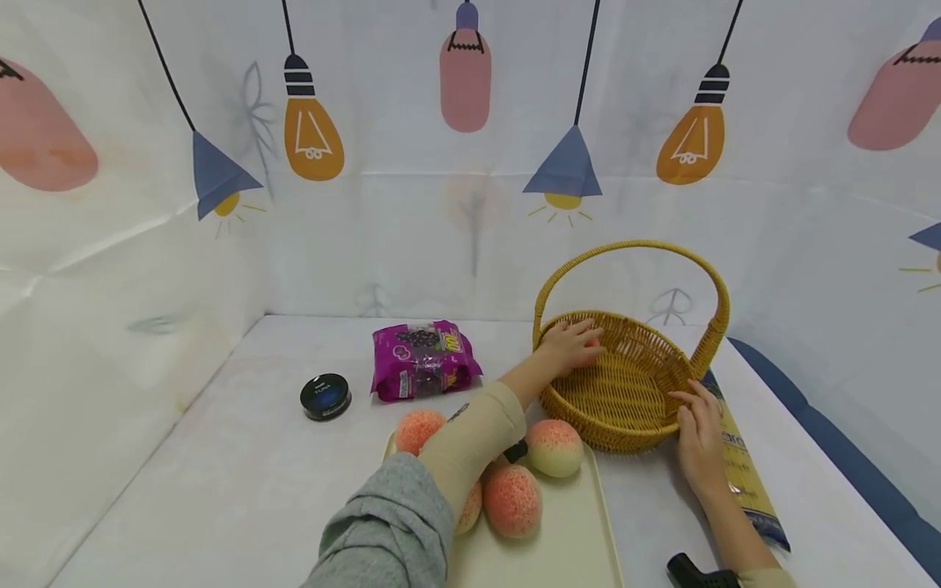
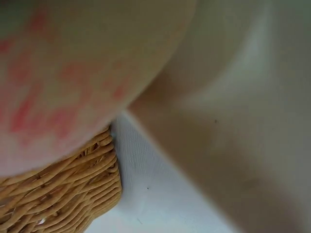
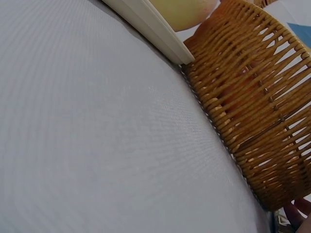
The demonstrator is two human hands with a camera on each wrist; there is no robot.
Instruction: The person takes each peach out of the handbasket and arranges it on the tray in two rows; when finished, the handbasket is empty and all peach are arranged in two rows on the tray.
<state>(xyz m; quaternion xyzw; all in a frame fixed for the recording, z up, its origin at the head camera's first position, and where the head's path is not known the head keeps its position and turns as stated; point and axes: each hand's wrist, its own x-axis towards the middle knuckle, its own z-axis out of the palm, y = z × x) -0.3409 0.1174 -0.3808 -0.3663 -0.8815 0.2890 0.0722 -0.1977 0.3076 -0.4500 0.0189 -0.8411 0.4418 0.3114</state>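
My left hand [image 1: 572, 346] reaches over the near left rim into a woven wicker basket [image 1: 625, 437] with an arched handle. It holds a peach [image 1: 592, 341], mostly hidden under the fingers in the head view. My right hand [image 1: 700, 433] grips the basket's right rim, its fingers hooked over the edge; only fingertips [image 3: 302, 208] show in the right wrist view. A cream tray [image 1: 566, 539] stands in front of the basket and bears several pink-and-yellow peaches [image 1: 512, 500], some partly covered by my left forearm. One large blurred peach [image 2: 63, 92] crowds the left wrist view.
Behind the tray lies a purple snack bag [image 1: 422, 359] with grapes printed on it. A round dark tuna tin [image 1: 326, 396] sits to its left. To the right of the basket, partly behind my right hand, is a yellow and blue packet [image 1: 742, 474]. Printed cloth hangs around the white table.
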